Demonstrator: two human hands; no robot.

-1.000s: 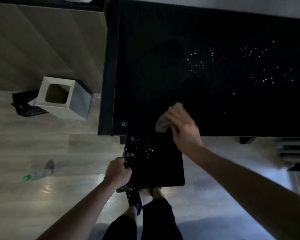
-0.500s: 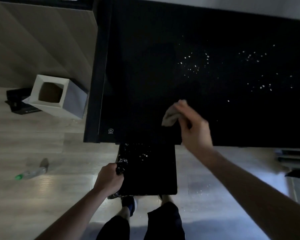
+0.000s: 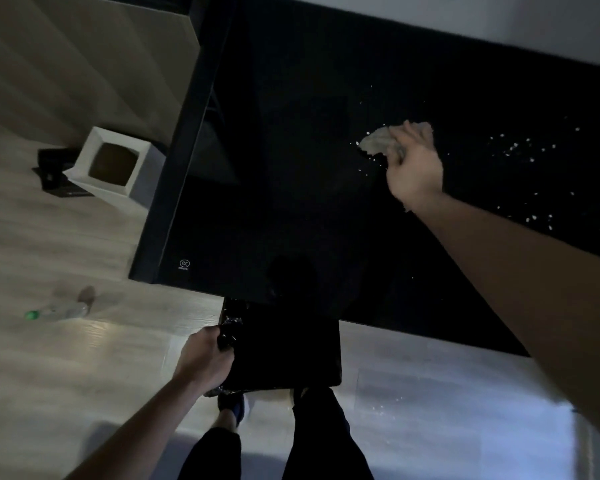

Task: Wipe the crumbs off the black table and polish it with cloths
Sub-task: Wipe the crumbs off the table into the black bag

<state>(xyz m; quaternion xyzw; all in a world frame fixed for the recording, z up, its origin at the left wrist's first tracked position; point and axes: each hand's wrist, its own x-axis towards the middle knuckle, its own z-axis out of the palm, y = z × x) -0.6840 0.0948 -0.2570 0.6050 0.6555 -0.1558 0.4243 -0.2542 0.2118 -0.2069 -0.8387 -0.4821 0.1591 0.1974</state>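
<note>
The black table [image 3: 291,188] fills the upper middle and right of the head view. White crumbs [image 3: 520,150] lie scattered over its right part, and a few sit just left of the cloth. My right hand [image 3: 414,168] presses a crumpled grey cloth [image 3: 378,142] onto the tabletop among the crumbs. My left hand [image 3: 203,358] grips the left edge of a black tray [image 3: 291,351] lined with a shiny black bag, held just below the table's near edge.
A white square bin [image 3: 115,164] stands on the wooden floor left of the table, with a dark flat object [image 3: 54,173] behind it. A clear bottle with a green cap [image 3: 58,311] lies on the floor. Some crumbs [image 3: 385,405] dot the floor by my feet.
My right hand has carried the cloth from the table's near edge up and to the right, into the crumbs. The tray in my left hand has stayed at the edge.
</note>
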